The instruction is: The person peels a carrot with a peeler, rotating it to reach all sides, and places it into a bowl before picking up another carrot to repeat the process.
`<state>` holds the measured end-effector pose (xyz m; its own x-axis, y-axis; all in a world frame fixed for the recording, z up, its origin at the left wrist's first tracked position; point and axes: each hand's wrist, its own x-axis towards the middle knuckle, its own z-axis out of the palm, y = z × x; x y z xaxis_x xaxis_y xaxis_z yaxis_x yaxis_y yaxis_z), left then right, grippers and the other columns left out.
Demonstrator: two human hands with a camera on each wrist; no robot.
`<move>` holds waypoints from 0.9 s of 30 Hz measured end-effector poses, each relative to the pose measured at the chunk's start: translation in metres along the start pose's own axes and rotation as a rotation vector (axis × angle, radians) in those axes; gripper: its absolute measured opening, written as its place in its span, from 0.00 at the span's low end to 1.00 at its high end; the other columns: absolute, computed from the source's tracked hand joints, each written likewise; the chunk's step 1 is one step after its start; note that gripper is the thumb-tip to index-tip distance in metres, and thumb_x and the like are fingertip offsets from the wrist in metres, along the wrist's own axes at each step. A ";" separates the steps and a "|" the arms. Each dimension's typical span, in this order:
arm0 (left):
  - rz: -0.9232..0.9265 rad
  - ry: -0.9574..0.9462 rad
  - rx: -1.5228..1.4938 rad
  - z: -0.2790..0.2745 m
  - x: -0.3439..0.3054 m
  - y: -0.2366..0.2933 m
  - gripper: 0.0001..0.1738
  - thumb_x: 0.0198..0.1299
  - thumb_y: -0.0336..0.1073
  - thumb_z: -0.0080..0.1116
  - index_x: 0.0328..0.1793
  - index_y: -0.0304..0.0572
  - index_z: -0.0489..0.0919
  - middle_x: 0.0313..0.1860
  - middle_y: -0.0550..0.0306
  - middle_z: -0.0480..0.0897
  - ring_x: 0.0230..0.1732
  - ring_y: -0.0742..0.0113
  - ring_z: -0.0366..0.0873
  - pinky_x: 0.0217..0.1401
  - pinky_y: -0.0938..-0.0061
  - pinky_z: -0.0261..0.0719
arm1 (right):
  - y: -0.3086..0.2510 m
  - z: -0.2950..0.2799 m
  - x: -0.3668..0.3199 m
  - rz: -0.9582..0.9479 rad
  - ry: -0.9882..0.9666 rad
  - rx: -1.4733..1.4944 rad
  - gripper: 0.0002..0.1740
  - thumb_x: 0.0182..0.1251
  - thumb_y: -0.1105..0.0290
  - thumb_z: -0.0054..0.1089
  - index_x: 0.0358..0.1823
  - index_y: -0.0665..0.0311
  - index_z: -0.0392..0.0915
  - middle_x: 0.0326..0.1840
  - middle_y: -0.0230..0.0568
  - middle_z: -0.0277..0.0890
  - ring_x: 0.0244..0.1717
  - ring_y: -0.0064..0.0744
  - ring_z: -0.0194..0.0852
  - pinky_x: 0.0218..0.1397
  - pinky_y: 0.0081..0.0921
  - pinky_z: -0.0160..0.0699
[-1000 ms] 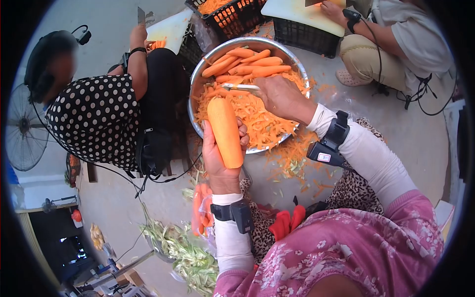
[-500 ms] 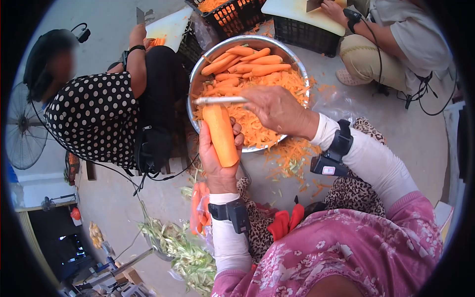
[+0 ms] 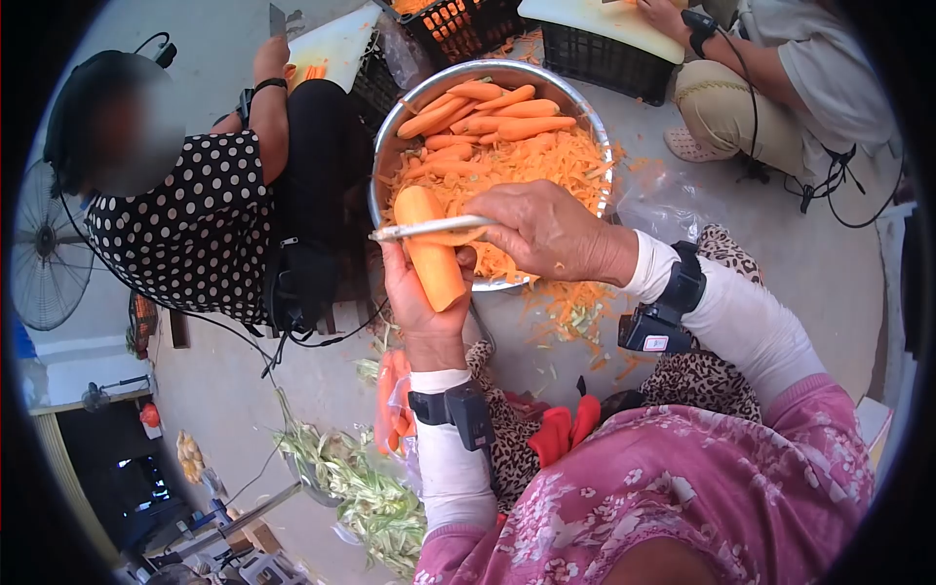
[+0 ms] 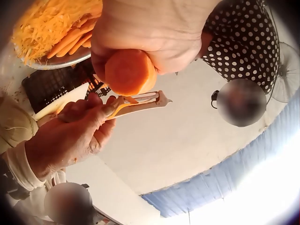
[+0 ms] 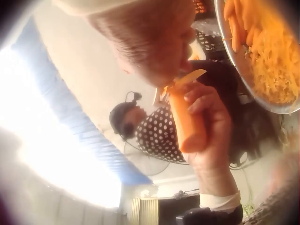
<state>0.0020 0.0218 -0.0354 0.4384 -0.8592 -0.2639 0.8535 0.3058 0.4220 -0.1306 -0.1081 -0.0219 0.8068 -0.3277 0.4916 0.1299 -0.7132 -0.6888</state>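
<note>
My left hand [image 3: 414, 314] grips a thick peeled carrot [image 3: 436, 278], its cut end toward me and its far end over the basin's near left edge. Pinched in my right hand [image 3: 556, 232] is a pale-handled peeler [image 3: 414, 230], lying across the carrot's upper half. In the left wrist view the peeler [image 4: 150, 99] sits right at the carrot's side with an orange strip in its frame. A curl of peel [image 5: 196, 76] stands off the carrot in the right wrist view. Below, a metal basin [image 3: 376, 180] holds whole carrots [image 3: 534, 127] and a heap of shavings [image 3: 570, 175].
Two people sit across the basin, at left and right, beside cutting boards [image 3: 336, 54] on black crates [image 3: 604, 63]; the left person holds up a knife [image 3: 278, 19]. Bagged carrots [image 3: 395, 390] and husks [image 3: 361, 487] lie on the floor near my left arm. A fan [image 3: 44, 244] stands far left.
My right hand has brought the peeler from over the basin onto the carrot and down along it toward me. The left hand with the carrot has shifted slightly left and up.
</note>
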 end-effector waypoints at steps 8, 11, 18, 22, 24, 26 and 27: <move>0.039 0.245 0.093 0.021 -0.004 -0.007 0.28 0.68 0.56 0.44 0.58 0.40 0.72 0.43 0.51 0.77 0.38 0.60 0.73 0.36 0.71 0.73 | 0.034 -0.020 0.017 0.319 -0.098 -0.404 0.10 0.60 0.73 0.54 0.44 0.64 0.75 0.31 0.52 0.75 0.37 0.55 0.76 0.40 0.43 0.75; -0.078 -0.122 0.045 0.008 0.002 -0.005 0.29 0.68 0.57 0.44 0.59 0.38 0.71 0.43 0.49 0.75 0.38 0.59 0.71 0.37 0.71 0.73 | 0.049 -0.022 0.018 0.367 0.076 -0.259 0.08 0.60 0.73 0.54 0.40 0.68 0.76 0.32 0.55 0.75 0.36 0.57 0.75 0.37 0.42 0.73; 0.106 0.116 0.202 -0.001 0.004 0.000 0.27 0.68 0.54 0.46 0.59 0.37 0.70 0.45 0.50 0.75 0.39 0.63 0.73 0.40 0.74 0.76 | 0.009 -0.016 0.010 0.189 0.095 0.041 0.10 0.61 0.72 0.56 0.42 0.68 0.76 0.32 0.53 0.75 0.35 0.55 0.75 0.37 0.40 0.73; 0.564 0.257 0.920 0.013 0.011 -0.009 0.23 0.70 0.45 0.48 0.63 0.36 0.69 0.51 0.54 0.78 0.46 0.70 0.77 0.47 0.74 0.79 | 0.004 -0.015 0.005 0.170 0.031 -0.014 0.09 0.61 0.72 0.55 0.42 0.67 0.75 0.30 0.52 0.74 0.33 0.54 0.75 0.34 0.38 0.72; 0.758 0.269 1.302 0.009 0.016 -0.005 0.23 0.70 0.41 0.48 0.65 0.35 0.67 0.53 0.55 0.77 0.49 0.69 0.77 0.50 0.74 0.79 | 0.005 -0.022 0.007 0.336 0.060 -0.049 0.06 0.60 0.71 0.54 0.35 0.66 0.74 0.30 0.54 0.75 0.35 0.58 0.74 0.38 0.47 0.71; 0.559 0.276 0.923 0.016 0.016 -0.005 0.23 0.70 0.43 0.48 0.64 0.36 0.68 0.52 0.54 0.77 0.48 0.68 0.78 0.49 0.73 0.79 | 0.004 -0.023 0.010 0.269 0.155 -0.002 0.07 0.60 0.71 0.55 0.35 0.67 0.74 0.28 0.54 0.73 0.33 0.57 0.73 0.35 0.45 0.70; 0.390 0.236 0.579 0.013 0.016 -0.001 0.23 0.70 0.47 0.46 0.63 0.38 0.69 0.48 0.54 0.78 0.44 0.66 0.78 0.46 0.72 0.80 | 0.004 -0.023 0.010 0.201 0.243 0.051 0.07 0.61 0.72 0.55 0.35 0.68 0.73 0.26 0.53 0.72 0.31 0.56 0.73 0.33 0.42 0.69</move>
<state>0.0042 0.0027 -0.0287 0.7842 -0.6013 -0.1532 0.3664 0.2494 0.8964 -0.1350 -0.1280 -0.0074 0.6586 -0.6020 0.4514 0.0154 -0.5891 -0.8079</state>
